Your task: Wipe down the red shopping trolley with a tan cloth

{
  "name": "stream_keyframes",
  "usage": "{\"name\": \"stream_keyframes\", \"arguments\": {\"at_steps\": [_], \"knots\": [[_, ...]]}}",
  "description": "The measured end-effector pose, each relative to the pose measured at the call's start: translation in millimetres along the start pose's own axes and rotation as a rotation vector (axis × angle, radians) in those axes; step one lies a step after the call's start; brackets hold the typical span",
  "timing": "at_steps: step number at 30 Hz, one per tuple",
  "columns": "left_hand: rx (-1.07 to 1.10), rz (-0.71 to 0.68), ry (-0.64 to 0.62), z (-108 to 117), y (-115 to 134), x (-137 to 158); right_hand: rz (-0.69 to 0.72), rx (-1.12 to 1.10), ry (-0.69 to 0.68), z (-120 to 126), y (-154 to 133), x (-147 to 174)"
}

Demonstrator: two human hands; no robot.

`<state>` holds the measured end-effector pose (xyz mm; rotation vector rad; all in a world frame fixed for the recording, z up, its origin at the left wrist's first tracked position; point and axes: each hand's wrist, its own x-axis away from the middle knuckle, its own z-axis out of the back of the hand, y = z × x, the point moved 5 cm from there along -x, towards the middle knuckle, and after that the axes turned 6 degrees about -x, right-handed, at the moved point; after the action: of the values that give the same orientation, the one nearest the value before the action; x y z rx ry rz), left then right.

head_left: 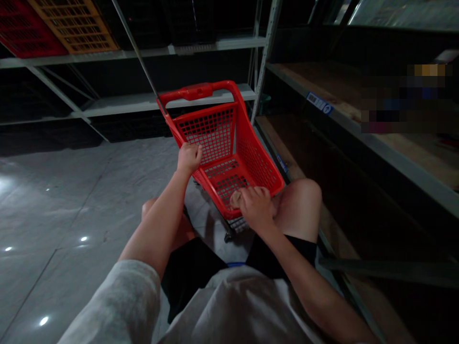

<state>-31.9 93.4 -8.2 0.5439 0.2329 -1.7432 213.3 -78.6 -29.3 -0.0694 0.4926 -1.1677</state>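
Smooth grey floor (86, 191) with a few bright reflections spreads below dark shelving, and much of the scene sinks into shadow. On the upper level of the pale metal rack (229, 44) sit a red slatted plastic crate (28, 28) and an orange-yellow slatted plastic crate (77, 24), both cut off by the top edge; the dark shapes beside and below them are hard to make out. Brown boarded shelving with grey metal edges (315, 79) runs down the right side, bearing a blue-and-white label (319, 103) too small to read. Whatever lies on its upper board farther right is lost in a pixelated patch.

Between the person's bare knees stands a red plastic shopping cart with lattice walls (251, 162), its handle toward the rack; the right knee crowds its near right corner. Most of its dark wheeled base is hidden underneath. One thin metal pole (138, 52) slants from the top edge to the handle's left end.

The left hand (190, 156) is closed around the cart's left rim. The right hand (256, 203) curls over the near rim, beside a rounded tan shape; I cannot tell whether that is its thumb or something held, nor how firmly it grips. The left forearm covers most of the left leg.
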Motion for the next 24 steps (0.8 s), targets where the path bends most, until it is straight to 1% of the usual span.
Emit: {"name": "stream_keyframes", "arguments": {"at_steps": [3, 5, 6, 8, 9, 11, 14, 16, 17, 19, 21, 24], "knots": [[-0.020, 0.045, -0.025, -7, 4, -8, -0.100, 0.016, 0.048, 10, 56, -11], [-0.015, 0.066, -0.030, -10, 7, -12, -0.148, 0.006, 0.076, 12, 81, -22], [-0.012, 0.078, -0.034, -11, 8, -13, -0.170, -0.003, 0.087, 11, 88, -27], [-0.018, 0.109, -0.046, -11, 10, -13, -0.218, -0.044, 0.107, 7, 90, -34], [-0.030, 0.126, -0.053, -10, 11, -13, -0.233, -0.076, 0.111, 3, 83, -36], [-0.069, 0.149, -0.066, -6, 13, -11, -0.207, -0.161, 0.091, -6, 57, -36], [-0.129, 0.165, -0.094, 3, 16, -5, -0.123, -0.288, 0.068, -15, 8, -27], [-0.154, 0.177, -0.116, 8, 17, -1, -0.118, -0.339, 0.088, -15, -7, -19], [-0.164, 0.182, -0.126, 11, 17, 2, -0.120, -0.343, 0.091, -13, -8, -16], [-0.194, 0.182, -0.146, 16, 18, 6, -0.112, -0.308, 0.078, -7, 4, -15], [-0.237, 0.177, -0.166, 20, 20, 11, -0.133, -0.263, 0.078, 1, 29, -19], [-0.305, 0.156, -0.200, 24, 27, 16, -0.204, -0.240, 0.113, 13, 75, -38]]}}
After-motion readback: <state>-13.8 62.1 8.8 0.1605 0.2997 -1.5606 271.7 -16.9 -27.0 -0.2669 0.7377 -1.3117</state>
